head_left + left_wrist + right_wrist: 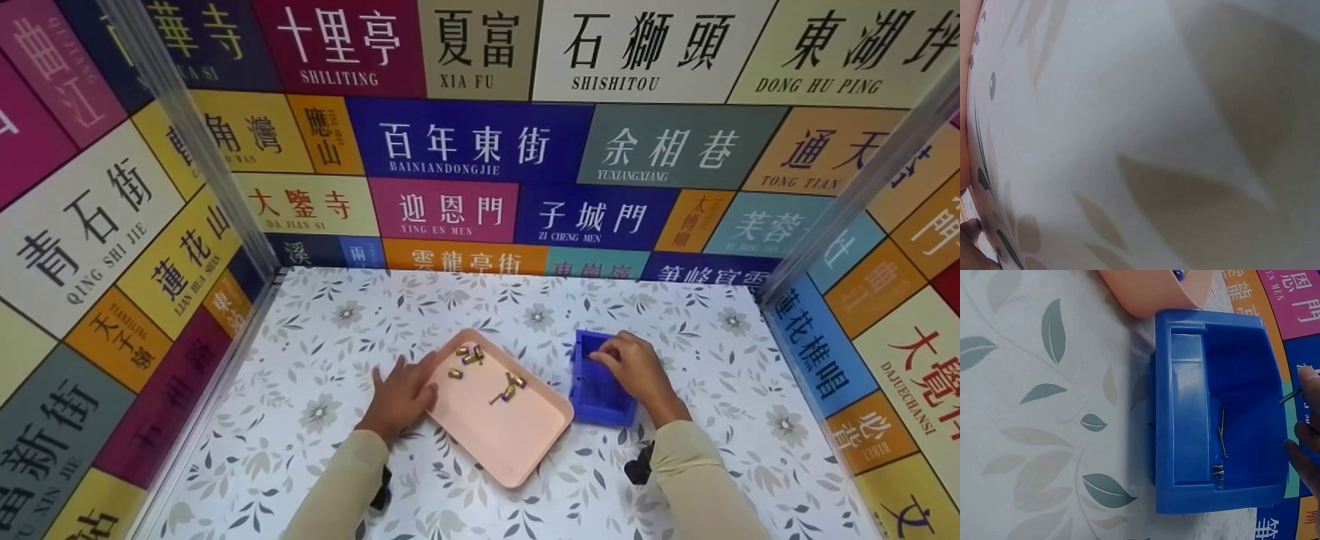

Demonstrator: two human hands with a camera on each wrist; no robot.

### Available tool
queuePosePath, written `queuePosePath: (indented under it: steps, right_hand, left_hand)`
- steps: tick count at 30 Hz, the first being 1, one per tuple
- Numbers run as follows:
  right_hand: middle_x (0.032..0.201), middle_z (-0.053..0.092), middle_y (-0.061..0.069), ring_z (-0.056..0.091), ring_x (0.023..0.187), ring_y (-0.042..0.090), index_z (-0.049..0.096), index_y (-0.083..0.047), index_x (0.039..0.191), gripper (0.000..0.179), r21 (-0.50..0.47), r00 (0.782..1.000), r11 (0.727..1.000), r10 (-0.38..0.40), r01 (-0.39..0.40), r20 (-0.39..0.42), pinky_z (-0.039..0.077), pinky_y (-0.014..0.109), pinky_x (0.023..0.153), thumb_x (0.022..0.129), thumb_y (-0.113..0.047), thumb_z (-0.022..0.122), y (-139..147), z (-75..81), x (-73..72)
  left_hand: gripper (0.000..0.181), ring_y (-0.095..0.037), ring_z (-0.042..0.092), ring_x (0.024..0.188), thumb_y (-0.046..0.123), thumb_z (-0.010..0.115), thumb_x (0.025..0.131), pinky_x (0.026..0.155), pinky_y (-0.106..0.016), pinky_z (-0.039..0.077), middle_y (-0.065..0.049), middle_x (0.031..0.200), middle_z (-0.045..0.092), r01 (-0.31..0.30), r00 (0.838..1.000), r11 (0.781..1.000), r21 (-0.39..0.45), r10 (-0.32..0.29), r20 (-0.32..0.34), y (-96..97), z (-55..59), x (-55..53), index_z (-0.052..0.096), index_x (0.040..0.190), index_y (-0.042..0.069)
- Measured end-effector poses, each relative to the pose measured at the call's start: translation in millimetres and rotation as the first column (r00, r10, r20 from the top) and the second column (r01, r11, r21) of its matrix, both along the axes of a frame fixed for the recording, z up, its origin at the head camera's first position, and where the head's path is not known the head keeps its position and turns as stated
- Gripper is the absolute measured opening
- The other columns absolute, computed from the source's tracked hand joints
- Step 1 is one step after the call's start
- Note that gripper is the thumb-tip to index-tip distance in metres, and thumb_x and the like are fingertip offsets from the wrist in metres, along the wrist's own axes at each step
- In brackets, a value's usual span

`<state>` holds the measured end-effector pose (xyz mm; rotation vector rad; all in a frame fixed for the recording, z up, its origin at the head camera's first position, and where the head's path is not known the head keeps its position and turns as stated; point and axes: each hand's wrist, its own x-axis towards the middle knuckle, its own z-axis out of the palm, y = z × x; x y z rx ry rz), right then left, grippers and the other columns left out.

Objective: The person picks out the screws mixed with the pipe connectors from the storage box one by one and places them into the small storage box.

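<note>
My right hand is over the blue plastic bin, thumb and fingertips together. In the right wrist view it pinches a thin dark screw just past the bin's rim. A few more screws lie inside the bin. At the left edge of the pink tray rests my left hand, fingers spread and thumb at the rim. Several small brass-coloured cylindrical pieces with blue-purple parts lie in the tray's far half, with another cluster near its middle.
The tray and bin stand close side by side on a white table printed with leaves and flowers. Colourful sign-covered walls enclose the back and sides, with metal posts at the corners. Dark wrist devices sit under the sleeves.
</note>
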<state>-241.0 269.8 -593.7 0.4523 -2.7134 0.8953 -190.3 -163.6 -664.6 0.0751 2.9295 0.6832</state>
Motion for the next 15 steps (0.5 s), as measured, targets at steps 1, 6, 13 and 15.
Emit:
queuePosePath:
  steps: [1, 6, 13, 15]
  right_hand:
    - [0.076, 0.06, 0.001, 0.053, 0.07, 0.013, 0.074, -0.008, 0.083, 0.016, 0.0, 1.0, 1.0, -0.001, 0.001, 0.0, 0.046, 0.03, 0.064, 0.089, -0.021, 0.079, 0.1, -0.1, 0.0]
    - [0.076, 0.06, 0.001, 0.053, 0.07, 0.013, 0.074, -0.008, 0.082, 0.015, -0.002, 1.0, 1.0, -0.006, 0.006, -0.002, 0.046, 0.029, 0.064, 0.089, -0.02, 0.079, 0.6, -0.7, 0.1]
    - [0.077, 0.06, 0.001, 0.052, 0.07, 0.013, 0.074, -0.009, 0.083, 0.014, 0.01, 1.0, 1.0, 0.001, -0.001, -0.004, 0.045, 0.028, 0.062, 0.09, -0.02, 0.078, -0.1, 0.9, 0.3]
    - [0.077, 0.06, 0.001, 0.053, 0.07, 0.013, 0.074, -0.009, 0.084, 0.014, 0.011, 1.0, 1.0, 0.0, 0.0, 0.003, 0.045, 0.029, 0.062, 0.091, -0.02, 0.078, -0.5, 1.0, 0.2]
  left_hand:
    - [0.064, -0.03, 0.012, 0.16, 0.057, 0.039, 0.101, 0.122, -0.071, -0.007, 0.016, 0.166, 0.031, 0.0, 1.0, 1.0, 0.001, 0.0, -0.001, -0.1, -0.2, 0.1, 0.015, 0.16, 0.05]
    - [0.064, -0.03, 0.013, 0.16, 0.057, 0.038, 0.102, 0.122, -0.071, -0.006, 0.015, 0.166, 0.033, 0.009, 1.0, 1.0, 0.008, -0.009, -0.008, -1.0, 0.9, 0.8, 0.015, 0.161, 0.05]
    - [0.063, -0.029, 0.013, 0.16, 0.056, 0.037, 0.102, 0.123, -0.07, -0.006, 0.014, 0.166, 0.033, 0.008, 1.0, 1.0, -0.005, -0.008, 0.004, -1.2, 3.3, 0.9, 0.013, 0.16, 0.051]
    - [0.063, -0.029, 0.012, 0.16, 0.057, 0.037, 0.102, 0.123, -0.069, -0.006, 0.015, 0.166, 0.032, 0.004, 1.0, 1.0, -0.002, -0.004, 0.013, -0.8, 4.1, 1.1, 0.013, 0.16, 0.051]
